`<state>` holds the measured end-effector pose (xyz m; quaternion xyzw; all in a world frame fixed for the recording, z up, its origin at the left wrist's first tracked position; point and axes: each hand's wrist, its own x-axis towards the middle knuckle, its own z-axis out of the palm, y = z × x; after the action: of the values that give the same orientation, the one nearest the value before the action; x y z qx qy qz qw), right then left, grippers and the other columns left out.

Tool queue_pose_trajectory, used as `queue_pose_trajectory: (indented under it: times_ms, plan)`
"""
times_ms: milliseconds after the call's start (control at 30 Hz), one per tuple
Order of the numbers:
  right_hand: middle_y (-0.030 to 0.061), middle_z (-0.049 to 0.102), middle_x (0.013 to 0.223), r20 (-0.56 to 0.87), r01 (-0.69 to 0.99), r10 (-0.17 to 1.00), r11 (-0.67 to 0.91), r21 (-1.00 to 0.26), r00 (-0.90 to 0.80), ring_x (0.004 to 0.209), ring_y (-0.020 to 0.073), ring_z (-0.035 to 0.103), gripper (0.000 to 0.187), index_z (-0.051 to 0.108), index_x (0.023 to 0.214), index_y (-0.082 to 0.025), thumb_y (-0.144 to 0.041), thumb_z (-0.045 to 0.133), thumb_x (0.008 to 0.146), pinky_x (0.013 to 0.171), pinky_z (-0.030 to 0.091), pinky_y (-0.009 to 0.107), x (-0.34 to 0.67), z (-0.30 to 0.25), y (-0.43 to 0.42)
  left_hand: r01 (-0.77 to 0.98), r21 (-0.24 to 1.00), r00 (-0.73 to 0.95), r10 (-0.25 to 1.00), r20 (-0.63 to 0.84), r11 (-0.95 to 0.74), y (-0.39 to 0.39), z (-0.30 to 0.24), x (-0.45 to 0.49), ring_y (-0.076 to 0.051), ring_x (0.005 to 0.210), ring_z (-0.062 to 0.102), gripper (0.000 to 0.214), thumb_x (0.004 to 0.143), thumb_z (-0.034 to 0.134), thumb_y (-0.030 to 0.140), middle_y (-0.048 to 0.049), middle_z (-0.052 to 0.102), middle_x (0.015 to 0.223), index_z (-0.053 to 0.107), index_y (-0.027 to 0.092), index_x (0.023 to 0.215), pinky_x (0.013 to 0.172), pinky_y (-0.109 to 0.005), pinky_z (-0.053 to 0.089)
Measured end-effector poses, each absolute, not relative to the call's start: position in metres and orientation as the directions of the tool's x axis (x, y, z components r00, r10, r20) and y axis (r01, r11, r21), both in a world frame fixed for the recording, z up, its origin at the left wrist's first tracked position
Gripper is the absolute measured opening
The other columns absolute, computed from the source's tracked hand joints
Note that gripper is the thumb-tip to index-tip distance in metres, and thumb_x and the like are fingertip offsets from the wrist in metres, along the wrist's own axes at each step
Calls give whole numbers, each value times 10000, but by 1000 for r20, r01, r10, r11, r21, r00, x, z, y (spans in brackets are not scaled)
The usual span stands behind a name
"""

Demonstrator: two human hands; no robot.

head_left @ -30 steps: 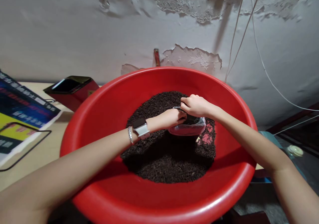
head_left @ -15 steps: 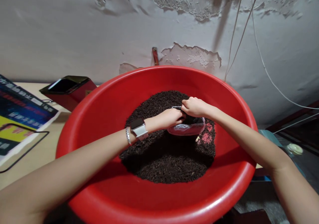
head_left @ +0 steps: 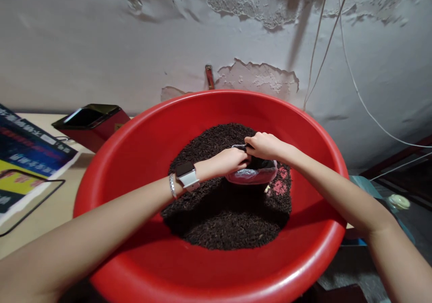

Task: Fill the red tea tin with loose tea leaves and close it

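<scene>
A small container lined with a clear plastic bag (head_left: 251, 177) stands on a heap of dark dried leaves that look like loose tea (head_left: 232, 231), inside a large red basin (head_left: 313, 253). At the container's mouth, my left hand (head_left: 236, 159) has its fingers curled over the left side, closed on the bag's edge. My right hand (head_left: 263, 144) pinches the bag's far edge, knuckles up, right beside the left. Fingertips of both hands are partly hidden. The container's inside looks dark. A smartwatch (head_left: 187, 175) and a bracelet are on my left wrist.
Left of the basin, a red box with a dark open top (head_left: 91, 123) and a printed sheet (head_left: 30, 154) lie on a pale table (head_left: 76, 186). Behind rises a peeling wall (head_left: 101, 46) with hanging cords (head_left: 317, 55). Pink patches (head_left: 280, 186) show among the leaves at the right.
Both hands stay at the container's mouth; the right fingers shift very slightly. The view drifts a little; the container and leaves look unchanged.
</scene>
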<state>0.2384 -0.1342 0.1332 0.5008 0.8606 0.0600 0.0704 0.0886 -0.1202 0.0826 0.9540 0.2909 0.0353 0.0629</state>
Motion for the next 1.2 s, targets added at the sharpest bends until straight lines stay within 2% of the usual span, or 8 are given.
queue_pose_trajectory:
  times_ms: [333, 433, 533, 600, 700, 833, 967, 1200]
  plan:
    - [99, 654, 910, 84, 854, 867, 461, 241, -491, 801, 224, 630, 245, 623, 964, -159, -269, 433, 853, 587, 377, 273, 240, 149, -143, 517, 233, 816, 556, 156, -824, -117, 86, 86, -167, 845, 594, 142, 818, 496, 149, -53, 643, 928, 628, 152, 868, 765, -261, 454]
    - [104, 646, 925, 171, 835, 826, 492, 245, -537, 803, 193, 615, 255, 625, 949, -139, -238, 401, 878, 614, 369, 272, 233, 161, -156, 580, 224, 716, 622, 318, -783, -114, 90, 83, -200, 970, 554, 170, 805, 514, 174, -88, 598, 1047, 597, 137, 949, 857, -312, 447]
    - [109, 649, 911, 178, 820, 803, 537, 198, -569, 785, 182, 607, 259, 622, 946, -131, -234, 392, 885, 617, 381, 271, 222, 168, -175, 720, 153, 614, 724, 314, -677, -111, 92, 79, -227, 987, 532, 183, 810, 483, 174, -124, 578, 1051, 567, 109, 960, 858, -339, 441]
    - [100, 655, 887, 55, 752, 752, 647, 126, -657, 768, 182, 611, 255, 625, 942, -142, -283, 421, 882, 618, 402, 273, 214, 162, -188, 792, 111, 576, 795, 189, -600, -109, 92, 77, -238, 930, 553, 200, 845, 436, 225, -138, 593, 1013, 560, 106, 948, 795, -340, 449]
    - [110, 657, 929, -315, 566, 526, 823, -45, -790, 804, 224, 630, 362, 600, 1077, -161, -421, 474, 858, 650, 454, 315, 202, 129, -205, 835, 140, 543, 837, -59, -532, -107, 91, 74, -238, 774, 592, 340, 893, 350, 386, -130, 637, 897, 547, 123, 983, 653, -316, 439]
    - [220, 382, 1383, -728, 562, 299, 815, -142, -617, 1146, 392, 495, 872, 291, 1418, -184, -504, 653, 692, 809, 470, 499, 193, 65, -214, 816, 252, 564, 814, -141, -521, -102, 91, 72, -209, 645, 580, 369, 878, 342, 429, -101, 645, 771, 542, 131, 965, 574, -280, 389]
    - [218, 146, 1491, -787, 597, 290, 793, -120, -544, 1321, 449, 214, 1093, 129, 1470, -194, -458, 738, 601, 946, 355, 597, 190, 27, -210, 716, 486, 609, 789, -82, -502, -97, 86, 71, -179, 724, 574, 258, 786, 459, 334, -63, 647, 843, 562, 151, 937, 624, -248, 396]
    - [294, 239, 1419, -677, 558, 325, 815, -153, -661, 1297, 467, 250, 1114, 231, 1430, -113, -428, 792, 522, 897, 417, 546, 190, 12, -209, 465, 831, 621, 781, -59, -307, -92, 74, 72, -136, 673, 500, 339, 623, 474, 254, -5, 599, 800, 595, 155, 923, 583, -222, 374]
